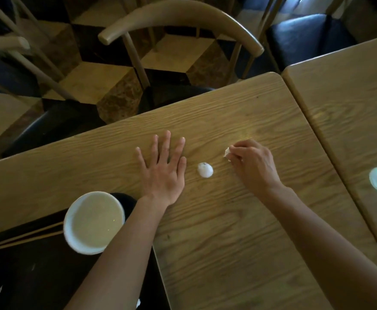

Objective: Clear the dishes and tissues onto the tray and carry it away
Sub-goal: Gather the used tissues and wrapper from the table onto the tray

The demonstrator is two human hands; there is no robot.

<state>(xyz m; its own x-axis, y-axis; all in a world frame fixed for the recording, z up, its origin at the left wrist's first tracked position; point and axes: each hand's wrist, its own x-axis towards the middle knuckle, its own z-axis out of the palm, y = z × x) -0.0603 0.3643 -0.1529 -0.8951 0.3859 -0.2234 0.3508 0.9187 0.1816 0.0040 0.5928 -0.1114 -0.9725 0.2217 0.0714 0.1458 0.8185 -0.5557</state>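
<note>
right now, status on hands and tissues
Left hand open, flat on table. Right hand pinching tissue scrap. Tissue ball loose between hands. Nothing blocking.

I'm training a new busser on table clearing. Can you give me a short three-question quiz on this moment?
1. True or false: the left hand lies flat and open on the wooden table.
2. What does the right hand pinch? A) a spoon B) a crumpled tissue C) a cup
3. Fill in: the loose tissue ball lies ___ the two hands.

Key: 1 true; 2 B; 3 between.
</note>
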